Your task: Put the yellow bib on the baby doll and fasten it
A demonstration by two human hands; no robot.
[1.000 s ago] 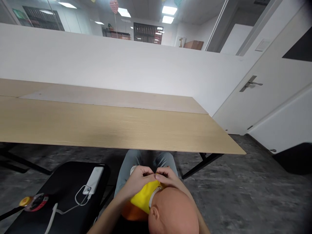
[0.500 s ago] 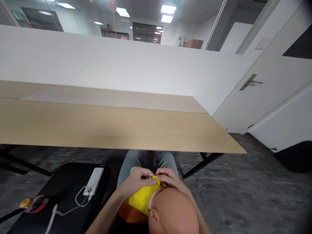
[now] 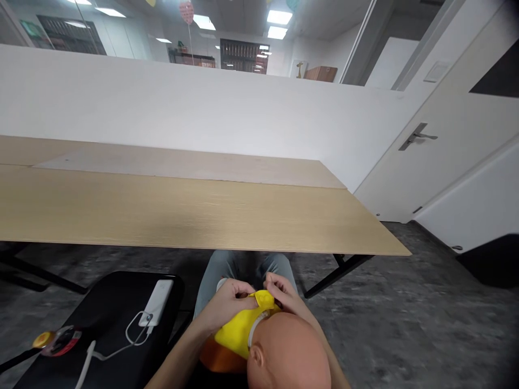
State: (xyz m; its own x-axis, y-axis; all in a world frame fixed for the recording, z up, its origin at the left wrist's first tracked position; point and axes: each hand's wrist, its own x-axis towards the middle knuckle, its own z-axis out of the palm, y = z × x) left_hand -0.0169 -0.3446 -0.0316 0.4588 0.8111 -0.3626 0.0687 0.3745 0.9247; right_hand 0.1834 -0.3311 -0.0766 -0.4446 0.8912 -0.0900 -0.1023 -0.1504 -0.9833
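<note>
I'm looking into an office here. There's a long wooden desk [image 3: 162, 213] against a white partition [image 3: 182, 108], a door [image 3: 458, 162] with a lever handle [image 3: 417, 136], grey carpet [image 3: 385, 302] and ceiling panel lights [image 3: 279, 17]

bald head [image 3: 288, 351] cut off below, yellow fabric [image 3: 239, 335] partly hidden

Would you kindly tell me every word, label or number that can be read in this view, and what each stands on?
Nothing can be read: the label on the small red and yellow object is too small and blurred, and the white power bank and yellow item show no legible text.
</note>
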